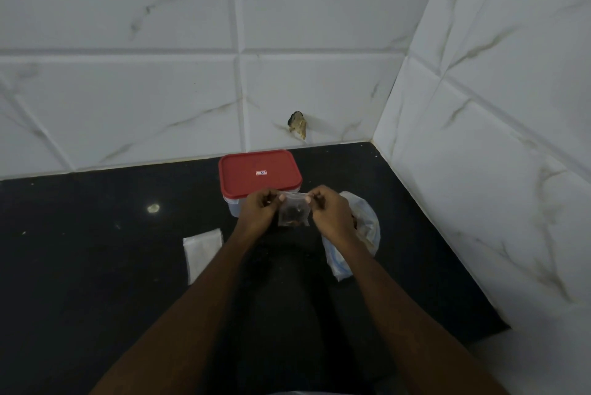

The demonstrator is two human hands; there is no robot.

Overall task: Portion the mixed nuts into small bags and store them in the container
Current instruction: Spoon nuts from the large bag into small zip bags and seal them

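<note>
A small clear bag (293, 213) with dark nuts in its bottom hangs above the black counter. My left hand (259, 209) pinches its top left corner and my right hand (329, 212) pinches its top right corner, stretching the top edge between them. Just behind the hands stands a clear container with a red lid (259, 172), lid on. To the right, partly hidden by my right wrist, lies the large plastic bag of mixed nuts (364, 228). A stack of empty small bags (201, 250) lies flat to the left of my left forearm.
The black counter (96, 250) meets white marble-tiled walls at the back and right, forming a corner. A chipped hole (298, 124) marks the back wall above the container. A small pale speck (153, 208) lies on the counter at left.
</note>
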